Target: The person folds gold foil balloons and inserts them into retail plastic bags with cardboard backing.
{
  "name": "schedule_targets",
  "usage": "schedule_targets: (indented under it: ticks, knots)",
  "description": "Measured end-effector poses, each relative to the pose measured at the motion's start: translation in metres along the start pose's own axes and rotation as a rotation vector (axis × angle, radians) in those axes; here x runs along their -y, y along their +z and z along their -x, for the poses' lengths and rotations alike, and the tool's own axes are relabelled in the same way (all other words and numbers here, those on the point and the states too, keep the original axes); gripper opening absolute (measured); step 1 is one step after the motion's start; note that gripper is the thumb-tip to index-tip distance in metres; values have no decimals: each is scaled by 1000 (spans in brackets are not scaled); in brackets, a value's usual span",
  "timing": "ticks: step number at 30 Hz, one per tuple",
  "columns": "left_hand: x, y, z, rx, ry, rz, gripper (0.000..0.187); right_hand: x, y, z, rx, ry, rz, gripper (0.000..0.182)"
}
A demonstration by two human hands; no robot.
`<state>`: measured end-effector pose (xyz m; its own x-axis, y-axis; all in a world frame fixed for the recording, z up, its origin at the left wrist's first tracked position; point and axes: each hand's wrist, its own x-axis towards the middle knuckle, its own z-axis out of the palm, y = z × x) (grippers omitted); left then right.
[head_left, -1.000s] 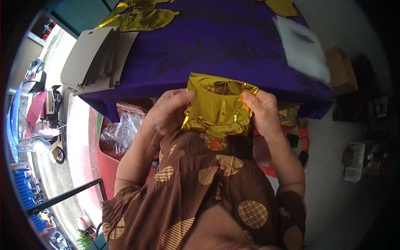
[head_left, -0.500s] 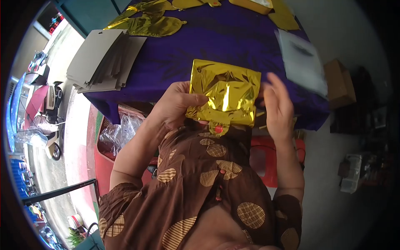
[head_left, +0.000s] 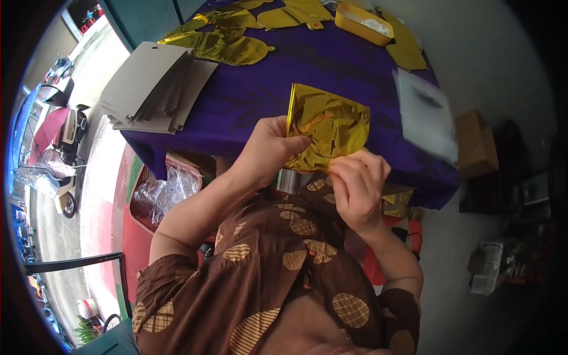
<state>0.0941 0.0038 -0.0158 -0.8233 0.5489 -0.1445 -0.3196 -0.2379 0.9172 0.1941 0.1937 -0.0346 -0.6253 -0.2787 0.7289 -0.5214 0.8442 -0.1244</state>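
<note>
A folded square of shiny gold foil point(head_left: 331, 121) is held up in front of the chest, over the near edge of the purple cloth. My left hand point(head_left: 269, 148) grips its left side, thumb on the front face and the other fingers behind. At the lower right corner, my right hand point(head_left: 360, 180) pinches the foil's edge between thumb and fingertips. The foil's back is hidden.
Purple cloth point(head_left: 254, 97) covers the table. Grey-white card sheets point(head_left: 145, 83) lie at its left, clear plastic sleeves point(head_left: 427, 112) at its right. Flat gold foil shapes point(head_left: 228, 47) and a yellow tray point(head_left: 355, 23) lie at the back. A red basket point(head_left: 137, 204) holds clear plastic.
My right hand has come in from beside the foil and closed on its lower right corner. The flap with a red dot at the foil's bottom no longer shows. The view has shifted slightly.
</note>
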Motion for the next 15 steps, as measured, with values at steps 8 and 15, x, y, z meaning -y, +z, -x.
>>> schedule_targets:
  ticks: [8,15]
  knots:
    - [6,1,-7,20,-4,10,25,-6,18,-13,-98,129,40,29]
    - [0,-5,-18,11,-64,76,26,-10,12,-20,143,-28,213,34]
